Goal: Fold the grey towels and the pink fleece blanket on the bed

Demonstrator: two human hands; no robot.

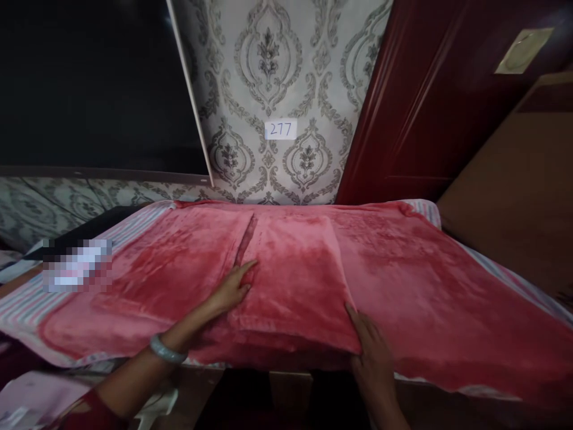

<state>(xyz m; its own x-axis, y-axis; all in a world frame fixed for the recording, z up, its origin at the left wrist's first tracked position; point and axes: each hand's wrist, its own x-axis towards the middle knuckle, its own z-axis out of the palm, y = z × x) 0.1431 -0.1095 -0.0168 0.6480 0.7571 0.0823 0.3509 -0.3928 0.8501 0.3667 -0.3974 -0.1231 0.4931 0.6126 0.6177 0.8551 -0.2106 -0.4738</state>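
A folded pink-red plush cloth (295, 280) lies in the middle of a larger red plush blanket (425, 286) spread over a table. My left hand (230, 289) rests flat against the folded cloth's left edge, fingers stretched out; a pale bangle (166, 350) is on that wrist. My right hand (371, 346) lies flat at the folded cloth's near right corner, fingers extended along its edge. Neither hand grips anything.
A striped sheet (27, 304) shows under the blanket at the left and right edges. Behind stand patterned wallpaper with a small label reading 277 (280, 129), a dark screen (89, 83) at left, a dark red door (430, 101) and brown board (514, 191) at right.
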